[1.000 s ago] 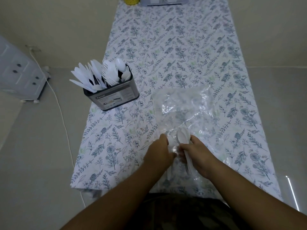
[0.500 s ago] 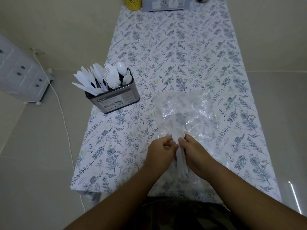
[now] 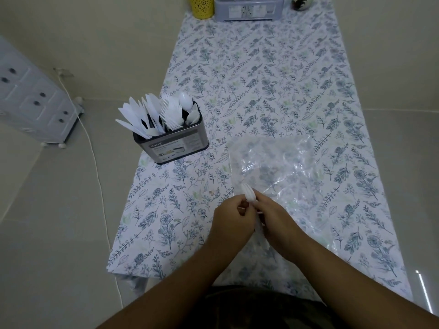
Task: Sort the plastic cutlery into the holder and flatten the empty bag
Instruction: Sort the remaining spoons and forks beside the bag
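The person is gathering the last spoons (image 3: 249, 193) into one stack, so the sorting step is nearing its end, by my judgement. Both hands are meeting over the near part of the surface (image 3: 261, 67). The right hand (image 3: 273, 224) is wrapping its grip round the stack's handles, fingers curled close about them. The left hand (image 3: 231, 218) is curling in against the stack from the other side, fingertips pinching at it just below the bowls; how firmly it is holding I cannot tell. The bowls are sticking up edge-on above the fingers, and the handles are trailing down toward the person between the two hands.

The next move, as I judge it, is calling for a carry up and to the left to the holder (image 3: 177, 144), with the stack kept together and dropped handles-down into the spoon end. After that the bag (image 3: 280, 167) is waiting to be flattened.

The holder is standing near the left edge of the surface, well apart from the hands. It is carrying knives at its left end, forks in the middle and a few spoons at its right end, all handles-down. The bag is lying crumpled just beyond the hands, partly under them; it is looking empty, though its clear wrinkles are making that hard to confirm.
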Motion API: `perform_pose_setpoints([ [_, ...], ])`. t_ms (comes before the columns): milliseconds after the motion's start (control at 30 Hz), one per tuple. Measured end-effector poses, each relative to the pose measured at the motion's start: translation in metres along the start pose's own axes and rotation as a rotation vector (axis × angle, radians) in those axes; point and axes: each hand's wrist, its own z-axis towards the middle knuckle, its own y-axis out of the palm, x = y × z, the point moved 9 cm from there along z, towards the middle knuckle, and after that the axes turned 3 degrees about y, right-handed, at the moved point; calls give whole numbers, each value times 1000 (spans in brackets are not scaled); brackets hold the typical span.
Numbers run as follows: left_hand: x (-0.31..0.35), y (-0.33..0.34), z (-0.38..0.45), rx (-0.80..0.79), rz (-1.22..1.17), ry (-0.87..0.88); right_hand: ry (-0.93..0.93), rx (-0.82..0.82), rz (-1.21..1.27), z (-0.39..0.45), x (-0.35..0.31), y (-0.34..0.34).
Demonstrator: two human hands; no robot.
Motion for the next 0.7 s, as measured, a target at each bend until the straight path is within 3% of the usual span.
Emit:
perform_pose_setpoints([
  [100, -11, -6, 2, 22, -113, -76, -23, -6, 22, -1, -3, 4],
  [300, -23, -16, 8, 5, -121, -57, -41, 87, 4, 3, 0, 1],
  [500, -27, -27, 12, -16, 28, 17, -37, 85, 20, 8, -3, 4],
  [700, 8, -73, 27, 60, -36, 176, -161, 49, -44, 20, -56, 21],
])
